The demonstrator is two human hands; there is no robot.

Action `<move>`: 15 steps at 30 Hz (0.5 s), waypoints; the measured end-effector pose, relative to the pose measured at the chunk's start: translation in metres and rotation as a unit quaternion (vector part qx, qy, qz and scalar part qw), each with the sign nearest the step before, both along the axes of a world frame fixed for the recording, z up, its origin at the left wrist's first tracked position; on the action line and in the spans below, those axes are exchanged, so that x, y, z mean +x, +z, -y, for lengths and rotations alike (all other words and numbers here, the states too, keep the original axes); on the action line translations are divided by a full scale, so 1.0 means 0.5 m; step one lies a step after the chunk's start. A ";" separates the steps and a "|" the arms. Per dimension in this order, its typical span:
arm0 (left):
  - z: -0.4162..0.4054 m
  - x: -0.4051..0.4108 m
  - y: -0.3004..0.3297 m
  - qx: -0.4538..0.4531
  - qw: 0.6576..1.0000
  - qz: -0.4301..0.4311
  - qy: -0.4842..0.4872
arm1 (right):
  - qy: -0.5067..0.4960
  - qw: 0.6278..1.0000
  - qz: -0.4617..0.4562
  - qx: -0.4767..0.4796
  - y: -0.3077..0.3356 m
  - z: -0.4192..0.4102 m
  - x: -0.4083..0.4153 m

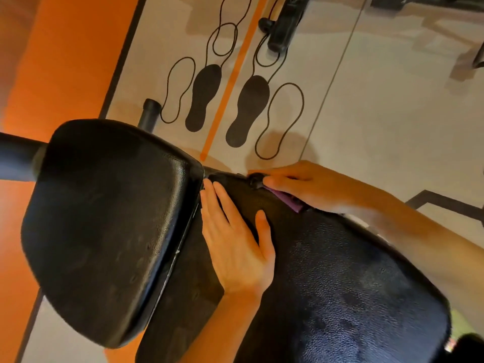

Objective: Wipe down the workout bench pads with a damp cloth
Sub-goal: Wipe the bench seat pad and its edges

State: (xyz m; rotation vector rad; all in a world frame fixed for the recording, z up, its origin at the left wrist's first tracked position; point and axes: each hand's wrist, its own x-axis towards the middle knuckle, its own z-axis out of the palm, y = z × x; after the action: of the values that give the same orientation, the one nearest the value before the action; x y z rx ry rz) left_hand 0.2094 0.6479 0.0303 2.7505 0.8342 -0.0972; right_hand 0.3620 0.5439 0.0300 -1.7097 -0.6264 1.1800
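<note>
Right hand (301, 184) fingers clamped on purple cloth (289, 199), centre-right, at long pad (340, 284) upper edge; left hand (235, 239) flat, fingers together, bracing pad.

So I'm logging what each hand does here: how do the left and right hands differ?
The left hand lies flat, open and empty on the pad; the right hand presses a purple cloth against that pad's far edge. The left points toward the pad gap, the right lies crosswise. Both are bare.
</note>
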 end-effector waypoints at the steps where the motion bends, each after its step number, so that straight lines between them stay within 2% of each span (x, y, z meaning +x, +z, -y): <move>1: 0.000 0.000 0.001 -0.002 1.000 0.001 0.002 | 0.015 1.000 0.012 -0.005 -0.002 -0.042 0.011; 3: 0.000 0.000 0.002 -0.008 1.000 0.007 0.000 | 0.015 0.999 0.028 0.000 -0.008 -0.123 0.019; 5: 0.000 0.000 0.001 -0.011 1.000 0.011 -0.002 | 0.020 0.999 0.042 0.019 -0.007 -0.132 0.012; 10: -0.001 0.001 0.000 -0.019 1.000 0.016 0.004 | -0.022 0.999 0.020 -0.013 0.026 0.044 -0.016; 15: 0.001 0.001 0.002 -0.001 1.000 0.014 -0.003 | 0.007 0.998 0.059 0.003 0.016 -0.123 -0.001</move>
State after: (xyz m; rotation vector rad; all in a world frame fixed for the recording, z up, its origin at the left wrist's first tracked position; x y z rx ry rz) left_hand 0.2101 0.6475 0.0312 2.7461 0.8173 -0.0614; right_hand 0.3617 0.6054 0.0381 -1.7815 -0.7137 1.0905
